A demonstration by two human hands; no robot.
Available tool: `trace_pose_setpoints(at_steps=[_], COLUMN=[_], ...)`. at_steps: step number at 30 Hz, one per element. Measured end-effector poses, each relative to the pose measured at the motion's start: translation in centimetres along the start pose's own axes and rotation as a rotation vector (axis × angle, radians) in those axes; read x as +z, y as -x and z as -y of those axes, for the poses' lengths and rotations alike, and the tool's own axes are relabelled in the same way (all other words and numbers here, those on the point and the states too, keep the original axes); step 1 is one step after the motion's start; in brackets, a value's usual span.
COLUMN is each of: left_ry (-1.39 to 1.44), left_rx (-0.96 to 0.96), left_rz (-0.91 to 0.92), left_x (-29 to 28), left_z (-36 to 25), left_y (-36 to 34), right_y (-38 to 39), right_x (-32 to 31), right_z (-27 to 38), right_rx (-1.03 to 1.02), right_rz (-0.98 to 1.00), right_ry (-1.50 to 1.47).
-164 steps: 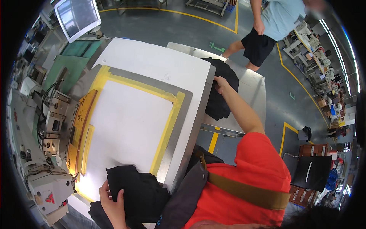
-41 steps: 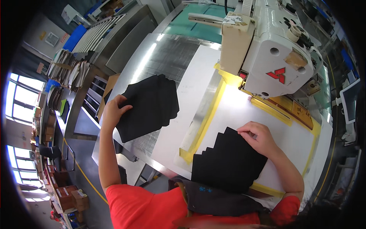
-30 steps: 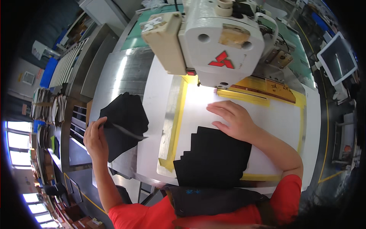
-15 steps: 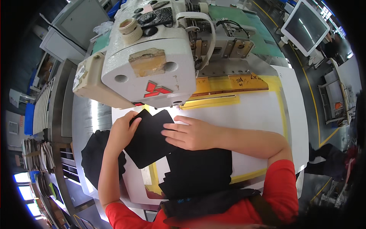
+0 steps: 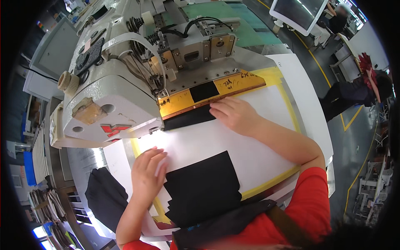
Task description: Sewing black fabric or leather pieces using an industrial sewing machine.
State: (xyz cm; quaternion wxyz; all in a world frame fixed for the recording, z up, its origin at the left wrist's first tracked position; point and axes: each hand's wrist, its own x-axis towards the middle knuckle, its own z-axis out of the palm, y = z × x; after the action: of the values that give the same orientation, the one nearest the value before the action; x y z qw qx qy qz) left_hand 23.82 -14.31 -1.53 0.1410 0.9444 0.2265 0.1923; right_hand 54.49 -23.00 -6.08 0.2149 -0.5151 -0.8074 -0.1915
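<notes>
A black fabric piece (image 5: pixel 189 118) lies along the front edge of an amber plate (image 5: pixel 243 83) on the sewing machine (image 5: pixel 112 96). My right hand (image 5: pixel 235 116) rests at the right end of this piece, fingers stretched out flat against the plate's edge. Nothing is in my left hand (image 5: pixel 148 171), which hovers over the white work surface below the machine head, its fingers loosely bent and apart. In front of me, near my body, sits a stack of black fabric pieces (image 5: pixel 204 187) with a stepped left edge. A dark patch shows in the middle of the plate.
More black fabric (image 5: pixel 106 196) lies in a fanned pile at the left. Yellow tape (image 5: pixel 287 104) borders the white sheet (image 5: pixel 258 146). A monitor (image 5: pixel 298 14) stands at the far right. Another person (image 5: pixel 354 93) is beyond the table on the right.
The fabric piece that was between my hands is now at the plate. My right hand moved away and right with it; my left hand has let go and come nearer. The view has shifted.
</notes>
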Motion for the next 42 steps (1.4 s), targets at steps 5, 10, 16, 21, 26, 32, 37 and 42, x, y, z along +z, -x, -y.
trace_pose_setpoints(at_steps=[5,10,16,21,26,32,37,42], left_ry=[-0.014,-0.146,-0.213,-0.146,-0.141,-0.116,-0.183,-0.189], left_rx=[0.161,0.121,0.111,0.114,0.135,0.143,0.053,0.039], left_rz=[0.171,0.137,0.092,0.115,0.100,0.113,0.122,0.130], left_x=[3.6,5.7,6.0,5.7,5.7,5.4,5.1,4.8], left_z=[-1.3,-1.8,-2.2,-1.9,-1.8,-1.9,-1.6,-1.5], left_y=[-4.7,-6.1,-6.1,-6.0,-6.2,-6.1,-4.9,-4.7], right_y=[0.9,0.9,0.5,0.8,0.8,1.1,1.0,0.8], right_x=[-1.8,-1.7,-1.0,-1.6,-1.6,-1.7,-1.9,-1.1], right_z=[1.8,4.7,3.1,3.1,2.8,3.8,3.8,3.8], right_rx=[0.232,0.278,0.374,0.387,0.401,0.361,0.384,0.371], right_rz=[0.259,0.339,0.352,0.364,0.365,0.347,0.326,0.289], right_ry=[0.056,-0.067,-0.091,-0.060,-0.084,-0.043,-0.021,-0.074])
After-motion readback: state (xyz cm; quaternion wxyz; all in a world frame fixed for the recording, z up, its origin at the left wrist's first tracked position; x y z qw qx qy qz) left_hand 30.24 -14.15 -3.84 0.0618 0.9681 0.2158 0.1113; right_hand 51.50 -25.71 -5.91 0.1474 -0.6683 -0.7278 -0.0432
